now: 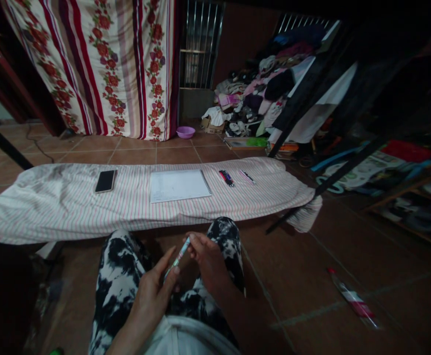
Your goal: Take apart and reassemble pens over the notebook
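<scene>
- Pale garment (185, 337) at the bottom edge, lying over loose trousers (117, 276) patterned in black and white.
- Slim pen (182, 253) with a pale blue, pink-marked barrel, held slantwise between both hands above the lap, its upper end toward the right hand.
- Left hand (155, 291): holds the pen's lower part between thumb and fingers, the index finger reaching alongside; how firmly it presses, I cannot tell.
- Right hand (207, 256): thumb and fingertips pinched together on the pen's upper end, the other fingers curled.
- Long surface beyond the knees, draped in a white cloth with thin coloured stripes (134, 209). On it, left to right: a dark-screened phone (105, 181), a white spiral-bound notebook (180, 186) lying open-faced, a small bunch of dark and red pens (226, 178), and just beside that, some pale and pink pens (247, 177).
- Clear plastic bottle with a red cap and label (353, 300), lying on the brown tiled floor (296, 281) to the right.
- Farther back, a floral striped curtain (108, 69), a purple plastic basin (185, 132) and a heap of clothes (259, 93).
</scene>
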Demonstrator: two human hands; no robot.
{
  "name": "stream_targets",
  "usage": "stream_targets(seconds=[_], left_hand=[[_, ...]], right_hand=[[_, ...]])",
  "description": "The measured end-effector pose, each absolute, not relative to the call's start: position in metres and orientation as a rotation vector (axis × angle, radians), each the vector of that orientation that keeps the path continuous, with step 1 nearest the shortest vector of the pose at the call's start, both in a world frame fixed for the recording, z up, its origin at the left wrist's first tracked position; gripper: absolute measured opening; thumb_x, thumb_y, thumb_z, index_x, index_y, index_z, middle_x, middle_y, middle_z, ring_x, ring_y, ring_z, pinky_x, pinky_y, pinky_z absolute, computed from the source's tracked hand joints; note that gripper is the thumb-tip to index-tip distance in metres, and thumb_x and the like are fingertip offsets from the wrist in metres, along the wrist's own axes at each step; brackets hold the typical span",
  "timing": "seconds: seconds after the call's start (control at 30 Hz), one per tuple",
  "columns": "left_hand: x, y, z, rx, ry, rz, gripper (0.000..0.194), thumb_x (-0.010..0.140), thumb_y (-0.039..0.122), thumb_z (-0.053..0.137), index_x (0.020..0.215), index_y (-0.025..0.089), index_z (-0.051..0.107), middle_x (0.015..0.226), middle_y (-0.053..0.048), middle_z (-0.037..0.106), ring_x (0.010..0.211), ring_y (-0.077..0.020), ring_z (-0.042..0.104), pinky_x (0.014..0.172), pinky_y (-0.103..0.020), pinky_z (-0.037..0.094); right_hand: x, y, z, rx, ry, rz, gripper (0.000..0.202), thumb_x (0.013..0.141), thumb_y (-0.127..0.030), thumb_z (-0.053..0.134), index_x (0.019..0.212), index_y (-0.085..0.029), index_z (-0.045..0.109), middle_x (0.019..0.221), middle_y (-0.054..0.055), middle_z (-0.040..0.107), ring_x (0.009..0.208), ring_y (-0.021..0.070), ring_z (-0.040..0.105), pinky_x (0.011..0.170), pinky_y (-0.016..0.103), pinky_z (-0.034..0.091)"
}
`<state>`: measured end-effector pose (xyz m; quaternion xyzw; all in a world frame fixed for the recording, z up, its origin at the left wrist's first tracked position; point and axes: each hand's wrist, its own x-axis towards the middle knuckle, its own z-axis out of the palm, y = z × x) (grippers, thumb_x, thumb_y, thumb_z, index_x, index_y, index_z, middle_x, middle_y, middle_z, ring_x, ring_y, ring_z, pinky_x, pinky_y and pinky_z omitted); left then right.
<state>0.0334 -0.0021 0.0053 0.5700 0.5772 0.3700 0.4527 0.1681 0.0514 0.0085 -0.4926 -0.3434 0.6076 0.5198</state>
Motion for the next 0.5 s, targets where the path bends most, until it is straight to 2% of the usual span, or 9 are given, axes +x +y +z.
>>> stream_targets(seconds=[0.07,0.13,0.23,0.3,0.4,0.5], left_hand=[[0.033,-0.005,0.007,1.306,1.368,0.925,0.059,0.083,0.047,0.043,0.133,0.014,0.039,0.078,-0.005,0.068,0.062,-0.0163,0.061,0.061,-0.028,0.05],[0.032,-0.008,0.009,1.251,1.299,0.953,0.059,0.082,0.048,0.045,0.131,0.015,0.041,0.093,-0.009,0.068,0.069,-0.0166,0.062,0.065,-0.028,0.05],[0.032,-0.009,0.015,1.228,1.17,0.977,0.054,0.08,0.048,0.049,0.126,0.019,0.049,0.118,-0.012,0.059,0.082,-0.0187,0.062,0.071,-0.03,0.05],[0.031,-0.007,0.02,1.255,1.104,0.968,0.052,0.078,0.049,0.051,0.121,0.02,0.053,0.118,-0.012,0.058,0.087,-0.0205,0.061,0.072,-0.031,0.05],[0.028,-0.001,0.028,1.273,1.047,0.947,0.051,0.077,0.049,0.053,0.117,0.019,0.057,0.107,-0.013,0.063,0.085,-0.0216,0.061,0.073,-0.032,0.049],[0.027,0.005,0.031,1.179,0.991,0.993,0.049,0.074,0.048,0.057,0.115,0.02,0.06,0.102,-0.012,0.064,0.084,-0.0216,0.06,0.074,-0.033,0.048]], right_hand=[[0.17,0.054,0.008,-1.139,-0.764,1.502,0.022,0.068,-0.04,0.062,0.076,-0.02,0.064,0.075,0.004,0.063,0.057,0.0124,0.048,0.051,0.024,0.036],[0.171,0.057,0.009,-1.115,-0.71,1.533,0.022,0.067,-0.04,0.064,0.073,-0.018,0.064,0.072,0.003,0.062,0.055,0.0109,0.046,0.05,0.023,0.034],[0.17,0.062,0.011,-1.085,-0.63,1.564,0.022,0.064,-0.038,0.067,0.07,-0.017,0.064,0.07,0.002,0.061,0.053,0.0092,0.045,0.048,0.022,0.033],[0.168,0.066,0.014,-1.078,-0.579,1.588,0.023,0.062,-0.038,0.069,0.071,-0.016,0.064,0.071,0.003,0.062,0.052,0.0085,0.045,0.047,0.022,0.032],[0.166,0.074,0.019,-1.076,-0.548,1.633,0.025,0.059,-0.038,0.071,0.069,-0.015,0.063,0.068,0.003,0.061,0.05,0.008,0.044,0.044,0.021,0.031],[0.163,0.082,0.024,-1.063,-0.579,1.677,0.024,0.06,-0.039,0.069,0.068,-0.017,0.063,0.064,0.003,0.059,0.049,0.0091,0.044,0.042,0.022,0.03]])
